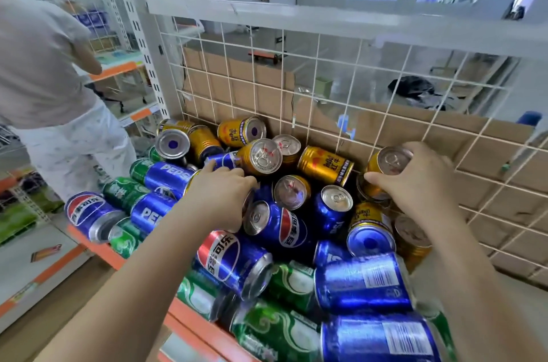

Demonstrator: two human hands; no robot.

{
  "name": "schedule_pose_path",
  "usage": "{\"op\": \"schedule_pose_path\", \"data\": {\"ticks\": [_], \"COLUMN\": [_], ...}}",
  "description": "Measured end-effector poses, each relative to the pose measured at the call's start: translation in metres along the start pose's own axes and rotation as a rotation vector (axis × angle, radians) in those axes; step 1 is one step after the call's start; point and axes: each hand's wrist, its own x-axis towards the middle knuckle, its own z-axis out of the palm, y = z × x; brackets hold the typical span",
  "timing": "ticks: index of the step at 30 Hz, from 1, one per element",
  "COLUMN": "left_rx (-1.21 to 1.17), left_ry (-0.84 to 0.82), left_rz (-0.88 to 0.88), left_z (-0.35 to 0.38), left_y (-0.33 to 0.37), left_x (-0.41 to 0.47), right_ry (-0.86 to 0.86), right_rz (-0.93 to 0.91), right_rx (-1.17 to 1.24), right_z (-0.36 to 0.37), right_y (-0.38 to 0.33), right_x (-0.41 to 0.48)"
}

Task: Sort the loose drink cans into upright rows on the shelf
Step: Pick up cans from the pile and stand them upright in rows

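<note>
Shelf (98, 249) held one loose heap of cans (296, 231), none yet in upright rows: gold ones toward the back, blue through the middle, green cans (275, 329) mostly along the front edge, nearly all on their sides or tilted. Wire grid (326, 71) at the back acted as a stop, and the heap was banked up against it. Right hand (415, 183) gripped a gold can (385, 164) at back right, thumb on the wall and fingers curled over the rim. That can was tilted, lid toward the camera, just beside the grid and resting on other cans. Judged: lifting it clear of the heap to stand it up, probably at the back where a row could brace against the grid. Left hand (221, 198) was pushed palm-down into mid-heap, forefinger stretched onto a blue can (224, 160). Its other fingers were hidden, so could not tell whether it held anything. Sorting judged barely begun. A second person (44, 79) stood at the next bay, left.
</note>
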Motion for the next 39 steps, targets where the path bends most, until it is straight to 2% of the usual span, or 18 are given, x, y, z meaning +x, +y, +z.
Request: {"op": "schedule_pose_path", "data": {"ticks": [4,9,17,20,23,28,32,39], "left_rx": [-0.015,-0.177,-0.37,-0.403,-0.536,-0.734,-0.869,-1.013], "left_ry": [0.113,0.268,0.34,0.42,0.537,0.637,0.604,0.488], "left_rz": [-0.009,-0.105,-0.112,-0.143,-0.143,-0.058,-0.003,0.31], "left_z": [-0.01,-0.026,-0.038,-0.041,-0.044,-0.045,-0.05,-0.063], "left_y": [-0.004,-0.011,-0.004,-0.005,-0.002,0.02,0.051,0.126], "left_x": [-0.001,-0.011,-0.022,-0.02,-0.02,-0.01,0.0,0.002], "right_ry": [-0.04,-0.106,-0.149,-0.155,-0.129,-0.13,-0.122,-0.025], "right_rz": [-0.037,-0.09,-0.13,-0.118,-0.099,-0.075,-0.054,-0.014], "right_rx": [0.132,0.266,0.31,0.356,0.371,0.444,0.516,0.563], "right_z": [-0.003,-0.007,-0.019,-0.021,-0.025,-0.039,-0.055,-0.103], "right_y": [-0.01,-0.02,-0.024,-0.02,-0.018,-0.014,-0.003,0.04], "right_x": [0.005,0.007,-0.001,-0.005,-0.013,-0.031,-0.049,-0.087]}}
